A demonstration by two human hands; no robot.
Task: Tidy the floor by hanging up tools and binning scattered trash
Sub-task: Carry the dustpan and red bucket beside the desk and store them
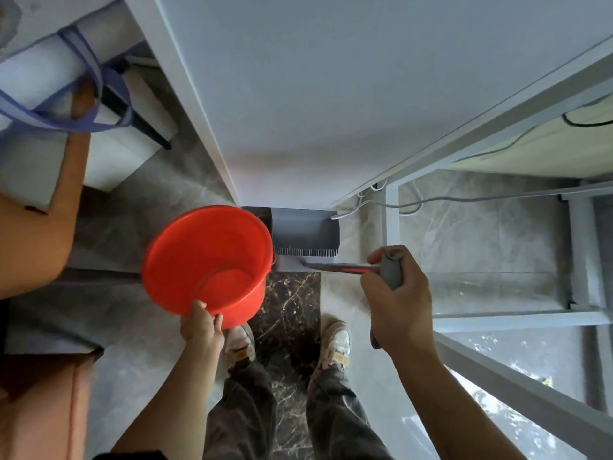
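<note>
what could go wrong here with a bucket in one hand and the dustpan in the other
1. The left hand holds the tilted red bucket only by its rim, so it might slip and drop.
2. The right hand grips the long handle of the grey dustpan, whose corner sits beside white cables. Lifting it could snag them.
3. The bucket overlaps the dustpan's left edge in this view, so the two may knock together.
</note>
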